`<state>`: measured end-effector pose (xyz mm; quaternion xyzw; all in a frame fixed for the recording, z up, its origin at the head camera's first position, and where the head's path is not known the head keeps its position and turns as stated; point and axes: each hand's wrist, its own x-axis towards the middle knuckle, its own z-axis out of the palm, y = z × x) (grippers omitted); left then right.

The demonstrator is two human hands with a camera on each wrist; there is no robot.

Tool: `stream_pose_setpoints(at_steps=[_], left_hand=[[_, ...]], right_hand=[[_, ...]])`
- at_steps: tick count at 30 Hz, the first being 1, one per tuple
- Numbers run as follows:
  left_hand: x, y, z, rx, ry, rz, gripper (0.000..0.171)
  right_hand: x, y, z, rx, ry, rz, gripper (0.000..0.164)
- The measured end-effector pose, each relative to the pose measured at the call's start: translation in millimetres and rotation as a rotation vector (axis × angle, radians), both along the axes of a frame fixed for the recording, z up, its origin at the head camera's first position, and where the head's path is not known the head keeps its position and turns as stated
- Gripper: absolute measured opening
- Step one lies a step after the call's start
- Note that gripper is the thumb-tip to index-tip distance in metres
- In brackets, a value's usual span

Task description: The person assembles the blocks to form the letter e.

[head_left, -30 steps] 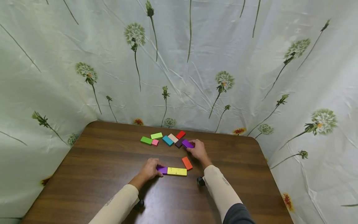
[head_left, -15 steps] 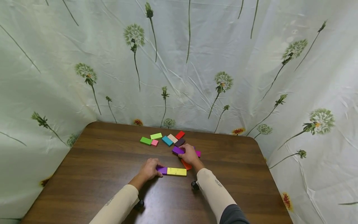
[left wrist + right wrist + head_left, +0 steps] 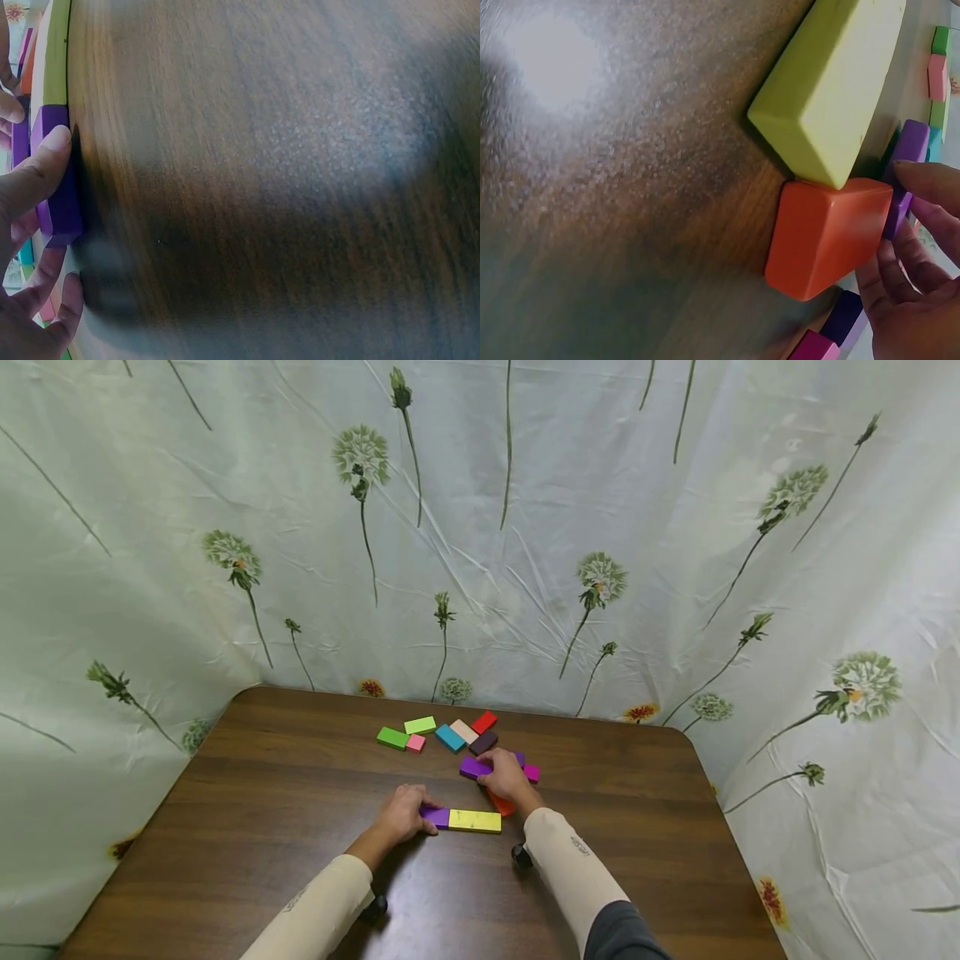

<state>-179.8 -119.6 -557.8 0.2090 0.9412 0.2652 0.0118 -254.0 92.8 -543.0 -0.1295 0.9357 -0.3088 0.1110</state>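
Observation:
My left hand (image 3: 403, 810) grips a purple block (image 3: 436, 817) on the table, thumb on the near side in the left wrist view. That block's right end meets a long yellow block (image 3: 475, 822). My right hand (image 3: 508, 775) pinches a second purple block (image 3: 472, 767), which lies near the far end of a slanted orange block (image 3: 502, 805). In the right wrist view the orange block touches the yellow one at a corner, and fingers partly cover the purple block (image 3: 911, 142). Beyond my right hand show a magenta block (image 3: 532, 773) and part of another purple block (image 3: 520, 758).
Further back lie a dark block (image 3: 483, 742), a blue block (image 3: 450, 738), a beige block (image 3: 463, 731) and a red block (image 3: 484, 722). To their left are green (image 3: 392, 737), lime (image 3: 420, 724) and pink (image 3: 416, 742) blocks. A floral curtain (image 3: 517, 610) hangs behind the table.
My right hand has brought its purple block left and nearer to me, to the orange block's far end. The magenta block and another purple piece have come into view. My left hand stays put.

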Motion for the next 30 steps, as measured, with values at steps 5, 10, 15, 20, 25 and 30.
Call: stream_pose_setpoints(at_steps=[5,10,15,20,25,30], left_hand=[[-0.5,0.6,0.3,-0.012,-0.007,0.01,0.036],[-1.3,0.8,0.1,-0.022,-0.014,0.023,0.037],[-0.8,1.2,0.7,-0.015,-0.025,0.031,0.037],[-0.4,1.3,0.5,-0.01,-0.038,0.035,0.037],[-0.6,1.2,0.3,0.0,-0.044,0.035,0.036],[-0.4,0.5,0.5,-0.003,-0.029,0.023,0.036]], right_hand=[[-1.3,1.0,0.9,-0.005,-0.028,0.002,0.032],[-2.5,3.2,-0.6,-0.021,-0.03,0.004,0.029],[-2.6,4.7,-2.1,-0.029,-0.038,0.01,0.026],[-2.4,5.4,-3.1,-0.026,-0.04,0.022,0.025],[-1.9,6.6,-4.7,-0.031,-0.031,0.03,0.026],[-1.3,8.0,-5.9,-0.044,-0.025,0.041,0.027]])
